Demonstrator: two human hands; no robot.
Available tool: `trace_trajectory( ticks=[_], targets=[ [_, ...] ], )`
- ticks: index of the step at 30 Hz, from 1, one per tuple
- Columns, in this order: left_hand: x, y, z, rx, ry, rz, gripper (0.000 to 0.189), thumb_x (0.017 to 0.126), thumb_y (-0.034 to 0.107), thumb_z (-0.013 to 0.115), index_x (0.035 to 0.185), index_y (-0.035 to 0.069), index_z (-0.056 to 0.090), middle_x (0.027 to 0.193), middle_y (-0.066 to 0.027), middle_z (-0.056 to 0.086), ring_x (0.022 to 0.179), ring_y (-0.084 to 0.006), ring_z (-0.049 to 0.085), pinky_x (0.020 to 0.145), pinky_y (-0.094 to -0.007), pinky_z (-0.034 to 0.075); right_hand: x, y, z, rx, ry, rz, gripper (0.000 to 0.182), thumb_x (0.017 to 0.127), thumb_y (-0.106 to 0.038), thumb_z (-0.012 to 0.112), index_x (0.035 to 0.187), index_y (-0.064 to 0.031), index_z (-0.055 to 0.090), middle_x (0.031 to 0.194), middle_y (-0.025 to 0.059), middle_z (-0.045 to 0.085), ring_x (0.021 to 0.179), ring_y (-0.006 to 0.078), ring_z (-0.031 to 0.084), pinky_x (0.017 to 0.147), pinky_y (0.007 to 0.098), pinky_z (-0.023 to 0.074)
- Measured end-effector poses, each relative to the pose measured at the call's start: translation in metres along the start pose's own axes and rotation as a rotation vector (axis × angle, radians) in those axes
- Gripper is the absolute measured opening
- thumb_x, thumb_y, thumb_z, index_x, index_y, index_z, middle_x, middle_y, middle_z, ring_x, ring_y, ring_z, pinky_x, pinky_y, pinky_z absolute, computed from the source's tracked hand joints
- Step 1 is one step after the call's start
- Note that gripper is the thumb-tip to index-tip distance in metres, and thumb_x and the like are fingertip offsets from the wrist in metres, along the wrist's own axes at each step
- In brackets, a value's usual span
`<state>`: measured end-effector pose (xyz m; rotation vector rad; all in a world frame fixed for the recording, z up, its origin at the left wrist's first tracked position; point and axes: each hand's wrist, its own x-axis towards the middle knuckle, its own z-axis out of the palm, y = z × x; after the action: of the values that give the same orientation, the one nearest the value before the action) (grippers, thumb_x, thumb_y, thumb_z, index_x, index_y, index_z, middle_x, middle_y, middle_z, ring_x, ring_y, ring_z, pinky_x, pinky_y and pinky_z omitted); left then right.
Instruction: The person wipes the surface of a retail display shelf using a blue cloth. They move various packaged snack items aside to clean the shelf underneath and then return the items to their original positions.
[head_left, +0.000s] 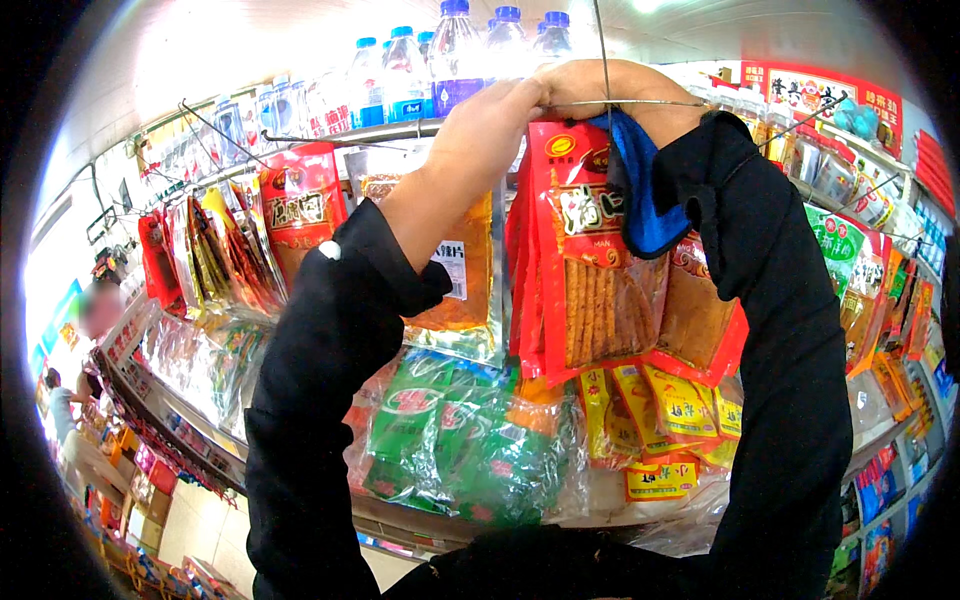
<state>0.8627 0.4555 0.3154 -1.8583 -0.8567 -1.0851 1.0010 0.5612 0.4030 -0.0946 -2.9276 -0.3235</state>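
My left hand (491, 131) reaches up from the left, its fingertips meeting my right hand (615, 86) near a thin metal display hook (637, 102). From under my right hand hangs a blue cloth with a dark border (646, 199), gripped there; the fingers themselves are mostly hidden. What the left fingertips pinch, if anything, cannot be made out. Just below both hands hang red snack packets with clear windows (600, 300), the cloth partly covering the front ones. A clear-windowed packet of orange-brown slices (465, 300) hangs behind my left forearm.
Bottles with blue caps (405, 71) line the shelf above. Green packets in clear plastic (450, 427) and yellow snack packets (664, 405) lie below. More hooks (225, 135) with packets project at left and right. A person (97, 315) is at far left.
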Motion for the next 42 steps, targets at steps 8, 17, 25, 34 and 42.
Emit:
trace_trajectory(
  ticks=[8,17,25,34,42],
  targets=[
    [0.002,0.013,0.006,-0.013,0.073,-0.055,0.013,0.088,0.009,0.052,0.1,0.006,0.055,0.091,-0.0162,0.059,0.083,-0.0373,0.059,0.069,-0.0439,0.048,-0.002,0.01,0.0,0.012,-0.015,-0.024,0.014,0.083,-0.012,0.057,0.075,-0.0013,0.06,0.055,0.0032,0.057,0.05,0.0124,0.053,0.048,0.0293,0.0437],
    [0.003,0.019,0.013,0.048,0.125,-0.111,0.011,0.087,0.011,0.055,0.097,0.007,0.056,0.089,-0.0145,0.059,0.08,-0.0347,0.06,0.067,-0.0422,0.05,-0.005,0.013,-0.001,0.047,-0.042,0.012,0.008,0.078,-0.003,0.056,0.072,-0.0017,0.06,0.054,0.0018,0.055,0.05,0.0117,0.052,0.047,0.0281,0.0432],
    [-0.006,0.018,0.014,0.04,0.159,-0.108,0.011,0.086,0.01,0.056,0.097,0.006,0.056,0.088,-0.0147,0.058,0.077,-0.0349,0.059,0.065,-0.0417,0.049,0.001,0.007,0.002,0.156,-0.031,-0.031,0.011,0.081,-0.008,0.057,0.076,-0.0009,0.064,0.059,0.0013,0.059,0.053,0.011,0.052,0.05,0.0294,0.0437],
    [-0.017,0.01,0.007,0.002,0.141,0.038,0.012,0.084,0.004,0.054,0.096,0.004,0.058,0.087,-0.0146,0.058,0.083,-0.0333,0.058,0.073,-0.04,0.047,-0.004,-0.032,-0.012,-0.017,-0.187,0.289,0.023,0.09,-0.016,0.052,0.103,-0.0017,0.066,0.095,0.0101,0.069,0.083,0.0185,0.065,0.073,0.0323,0.0535],
    [-0.028,0.002,-0.007,-0.027,0.034,-0.021,0.01,0.086,0.006,0.056,0.096,0.003,0.057,0.095,-0.0143,0.06,0.089,-0.0334,0.06,0.077,-0.0387,0.049,-0.01,-0.035,-0.006,-0.109,-0.07,0.332,0.031,0.088,-0.024,0.056,0.109,-0.0014,0.064,0.1,0.0116,0.068,0.086,0.019,0.064,0.078,0.0313,0.0509]
  ],
)
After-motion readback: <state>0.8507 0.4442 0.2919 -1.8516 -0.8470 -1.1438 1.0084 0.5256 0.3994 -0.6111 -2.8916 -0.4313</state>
